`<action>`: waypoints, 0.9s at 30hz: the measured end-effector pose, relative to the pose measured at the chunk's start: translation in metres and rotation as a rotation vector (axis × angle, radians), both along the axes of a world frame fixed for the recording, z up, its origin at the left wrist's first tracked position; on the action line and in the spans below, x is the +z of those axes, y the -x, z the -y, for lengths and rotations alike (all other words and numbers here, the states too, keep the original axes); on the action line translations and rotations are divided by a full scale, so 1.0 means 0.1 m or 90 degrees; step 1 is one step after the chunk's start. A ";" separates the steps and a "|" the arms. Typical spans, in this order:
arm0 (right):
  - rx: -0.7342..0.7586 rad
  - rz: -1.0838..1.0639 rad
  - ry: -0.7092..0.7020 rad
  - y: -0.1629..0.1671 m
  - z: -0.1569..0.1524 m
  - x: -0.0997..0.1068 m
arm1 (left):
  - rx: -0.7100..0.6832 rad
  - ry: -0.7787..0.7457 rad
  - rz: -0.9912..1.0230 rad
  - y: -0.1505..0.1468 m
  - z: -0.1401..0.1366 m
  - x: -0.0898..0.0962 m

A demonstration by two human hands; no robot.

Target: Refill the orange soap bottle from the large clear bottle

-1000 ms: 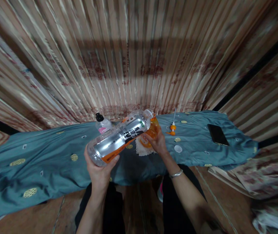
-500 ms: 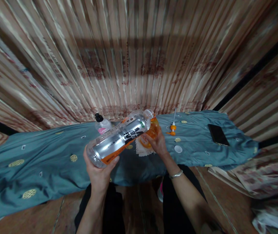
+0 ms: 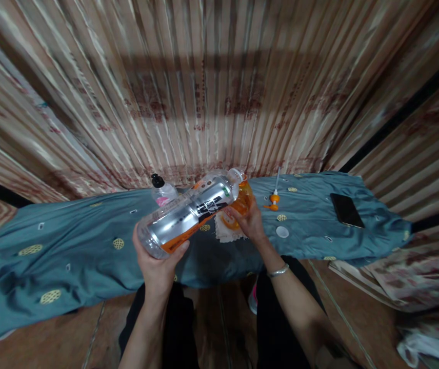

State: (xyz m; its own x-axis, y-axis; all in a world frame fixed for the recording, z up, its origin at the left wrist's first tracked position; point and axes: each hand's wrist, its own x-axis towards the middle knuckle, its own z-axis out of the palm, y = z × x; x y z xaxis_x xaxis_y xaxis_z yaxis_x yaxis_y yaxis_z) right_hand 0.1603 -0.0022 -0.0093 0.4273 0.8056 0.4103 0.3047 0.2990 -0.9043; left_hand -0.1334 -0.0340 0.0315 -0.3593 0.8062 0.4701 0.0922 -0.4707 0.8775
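Observation:
My left hand (image 3: 158,266) is wrapped round the base of a large clear plastic bottle (image 3: 183,218) with a silver and orange label. The bottle is tilted, its neck at the upper right, over the mouth of an orange bottle (image 3: 243,199). Whether liquid runs between them I cannot tell. My right hand (image 3: 249,221) grips the orange bottle, which is above a pale cloth (image 3: 225,234). An orange pump top (image 3: 274,199) with a clear tube lies to the right. Nearer me is a white round cap (image 3: 282,232).
A clear bottle with a black top (image 3: 162,190) stands behind the large bottle. A black phone (image 3: 346,210) lies at the right on the teal patterned cloth (image 3: 88,230) covering the bench. Striped curtains (image 3: 219,92) hang close behind and on both sides.
Both hands and bottles keep nearly the same pose. The large bottle's neck is still over the orange bottle. The view has shifted slightly.

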 end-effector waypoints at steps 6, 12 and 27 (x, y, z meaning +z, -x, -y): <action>0.002 -0.012 0.011 -0.01 0.01 0.02 | -0.023 0.019 0.022 0.03 -0.01 0.00; 0.000 -0.016 0.003 0.01 0.01 0.02 | -0.012 0.005 0.013 0.01 0.01 0.05; -0.012 -0.001 -0.001 0.00 -0.03 -0.04 | -0.024 0.014 0.022 0.01 0.01 0.08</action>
State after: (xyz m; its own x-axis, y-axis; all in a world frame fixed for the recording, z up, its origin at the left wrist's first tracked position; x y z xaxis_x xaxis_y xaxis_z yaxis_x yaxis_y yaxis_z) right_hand 0.1603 0.0005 -0.0130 0.4427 0.7966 0.4117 0.3096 0.2951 -0.9039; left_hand -0.1343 -0.0353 0.0395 -0.3439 0.8292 0.4406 0.0443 -0.4543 0.8897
